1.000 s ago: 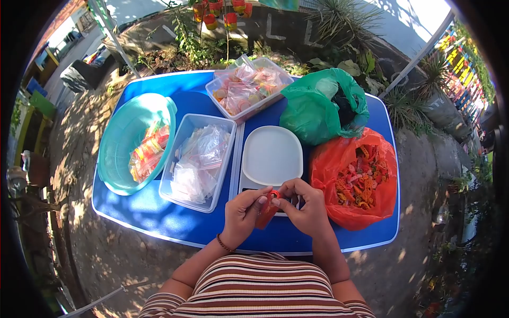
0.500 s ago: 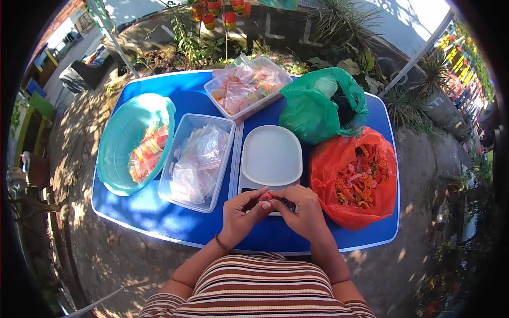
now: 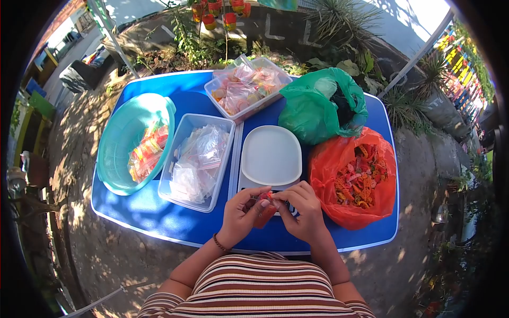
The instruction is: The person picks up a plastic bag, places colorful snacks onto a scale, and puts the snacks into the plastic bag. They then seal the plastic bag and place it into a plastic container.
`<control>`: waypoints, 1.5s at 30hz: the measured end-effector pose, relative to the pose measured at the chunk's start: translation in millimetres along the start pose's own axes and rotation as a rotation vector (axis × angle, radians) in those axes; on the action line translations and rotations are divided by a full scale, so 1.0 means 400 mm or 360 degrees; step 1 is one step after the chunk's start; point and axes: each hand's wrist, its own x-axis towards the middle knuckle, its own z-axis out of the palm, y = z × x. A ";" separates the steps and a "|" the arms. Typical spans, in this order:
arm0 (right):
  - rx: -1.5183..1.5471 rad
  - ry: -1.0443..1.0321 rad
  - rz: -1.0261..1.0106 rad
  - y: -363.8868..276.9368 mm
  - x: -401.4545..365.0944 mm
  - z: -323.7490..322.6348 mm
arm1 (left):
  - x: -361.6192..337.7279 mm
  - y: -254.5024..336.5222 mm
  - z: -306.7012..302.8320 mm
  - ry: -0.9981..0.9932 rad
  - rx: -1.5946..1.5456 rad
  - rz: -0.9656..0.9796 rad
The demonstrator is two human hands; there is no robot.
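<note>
Over the front of a white kitchen scale (image 3: 271, 156), my two hands meet around a small plastic bag with red contents (image 3: 265, 214). My left hand (image 3: 239, 218) pinches the bag near its top between thumb and fingers. At the top edge, my right hand (image 3: 303, 213) also pinches it, fingertips close to the left ones. Part of the bag hangs below the fingers. To the right, a red plastic bag (image 3: 326, 199) stands open, full of orange and red crinkled pieces (image 3: 360, 180). Left of the scale, a clear box (image 3: 165, 188) holds flat clear plastic bags (image 3: 199, 161).
A teal basket (image 3: 114, 122) at the left holds filled packets (image 3: 148, 153). Behind, another clear box (image 3: 212, 85) contains more packets (image 3: 246, 87). A green plastic bag (image 3: 305, 114) stands at the back right. Everything rests on a blue table (image 3: 135, 214) with a pale rim.
The small bag now shows more below my fingers, its red part hanging lower. My right fingers have shifted slightly up along the bag's top.
</note>
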 end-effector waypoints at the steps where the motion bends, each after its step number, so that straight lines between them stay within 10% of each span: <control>1: 0.0006 -0.0032 -0.0009 -0.002 0.001 -0.004 | 0.000 -0.002 0.001 0.0014 -0.0008 0.0020; 15: -0.0054 0.0056 -0.0378 -0.009 -0.018 0.033 | 0.004 0.002 0.000 0.0196 0.0085 -0.0029; 45: 0.0157 -0.0097 0.0285 0.012 -0.016 0.001 | -0.002 0.024 0.002 -0.0058 0.0282 0.0028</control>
